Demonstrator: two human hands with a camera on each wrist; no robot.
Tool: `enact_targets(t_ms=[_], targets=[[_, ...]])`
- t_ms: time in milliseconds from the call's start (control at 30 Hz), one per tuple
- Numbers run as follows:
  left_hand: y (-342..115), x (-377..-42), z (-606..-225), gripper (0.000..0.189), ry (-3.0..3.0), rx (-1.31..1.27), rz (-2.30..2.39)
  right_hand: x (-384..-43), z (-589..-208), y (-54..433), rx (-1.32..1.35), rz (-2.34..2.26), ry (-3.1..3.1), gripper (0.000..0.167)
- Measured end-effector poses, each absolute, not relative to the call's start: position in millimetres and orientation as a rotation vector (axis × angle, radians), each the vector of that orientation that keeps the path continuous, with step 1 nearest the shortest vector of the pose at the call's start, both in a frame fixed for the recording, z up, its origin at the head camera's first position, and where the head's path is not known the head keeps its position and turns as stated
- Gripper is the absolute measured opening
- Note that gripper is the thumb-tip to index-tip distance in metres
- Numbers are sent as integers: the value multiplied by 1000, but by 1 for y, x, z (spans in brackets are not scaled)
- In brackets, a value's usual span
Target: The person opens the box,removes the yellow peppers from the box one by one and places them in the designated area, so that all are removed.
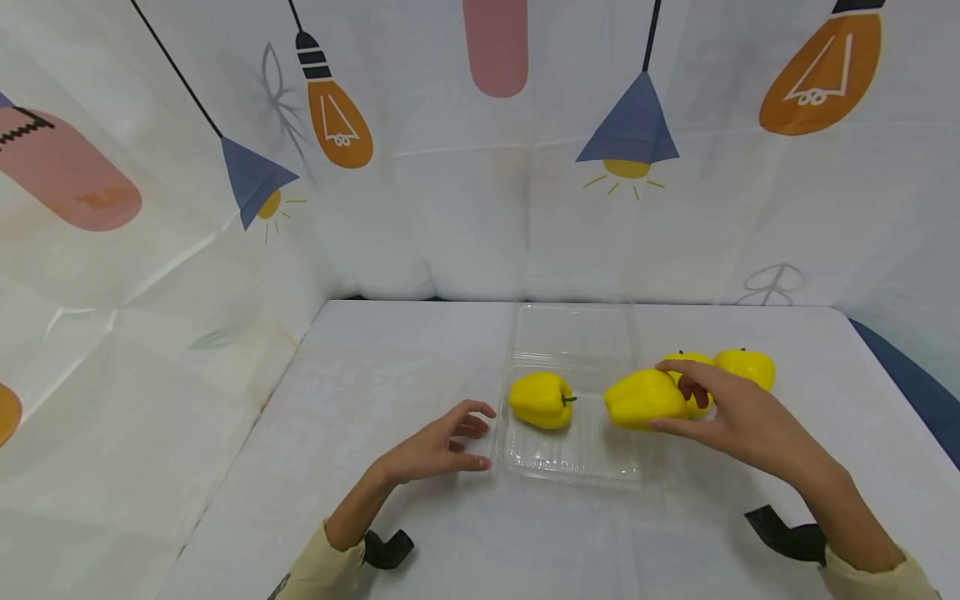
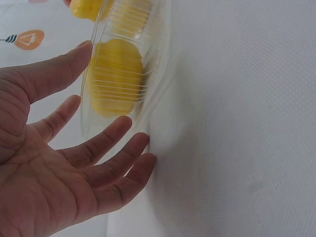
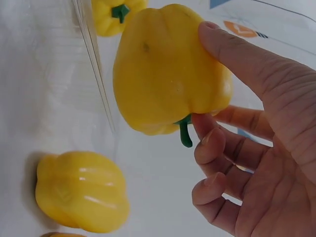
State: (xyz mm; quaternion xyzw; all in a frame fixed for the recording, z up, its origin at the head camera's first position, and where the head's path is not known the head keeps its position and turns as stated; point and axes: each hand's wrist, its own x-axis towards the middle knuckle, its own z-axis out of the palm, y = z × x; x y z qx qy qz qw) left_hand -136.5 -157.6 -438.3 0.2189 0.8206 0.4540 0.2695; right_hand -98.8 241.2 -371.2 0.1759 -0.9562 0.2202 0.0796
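Note:
A yellow bell pepper (image 1: 643,400) is pinched between the thumb and fingers of my right hand (image 1: 723,412), held over the right side of a clear plastic clamshell box (image 1: 573,471). In the right wrist view, the green stem of that held pepper (image 3: 170,69) points toward my fingers. Another yellow pepper (image 1: 538,400) lies on its side in the box's left half. My left hand (image 1: 442,442) is beside the box's left edge, fingers spread and loosely bent, holding nothing. In the left wrist view, its fingertips are close to the box wall (image 2: 94,74); contact is unclear.
Two more yellow peppers, a right one (image 1: 746,367) and one partly hidden (image 1: 688,357), sit on the white table (image 1: 390,350) right of the box. The box's lid (image 1: 573,329) lies folded back. A patterned sheet (image 1: 450,208) hangs behind the table.

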Motion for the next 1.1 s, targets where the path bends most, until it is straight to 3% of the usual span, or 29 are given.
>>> enact_targets(t_ms=[1100], targets=[[-158, -137, -439, 58, 2213, 578, 1223, -84, -373, 293, 587, 606, -2943, 65]])
